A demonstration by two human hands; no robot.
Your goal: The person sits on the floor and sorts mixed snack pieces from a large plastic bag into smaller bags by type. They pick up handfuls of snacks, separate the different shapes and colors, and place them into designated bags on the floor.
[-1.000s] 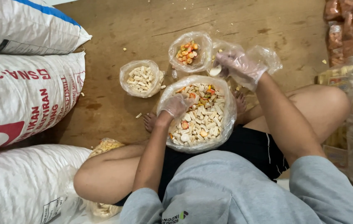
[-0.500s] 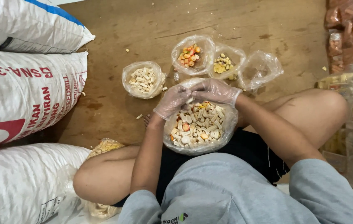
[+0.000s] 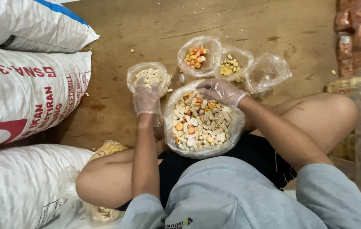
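A large clear bag of mixed crackers (image 3: 199,123) rests in my lap as I sit cross-legged on the wooden floor. My gloved left hand (image 3: 146,99) stretches flat, fingers apart, over the near rim of a small bag of pale stick crackers (image 3: 148,75). My gloved right hand (image 3: 221,91) hovers palm down at the big bag's far edge, its fingers curled into the mix, and what they hold is hidden. Beyond it stand a bag of orange pieces (image 3: 195,57), a bag of yellow pieces (image 3: 230,67) and an empty-looking clear bag (image 3: 268,72).
White woven sacks (image 3: 23,89) are stacked along the left. Packets of snacks (image 3: 360,34) pile up on the right. Another bag of yellowish crackers (image 3: 106,149) lies beside my left knee. Crumbs dot the brown floor (image 3: 117,38).
My left hand left the big bag and moved out to the small bag of pale sticks. My right hand came back from the small bags to the big bag's far edge.
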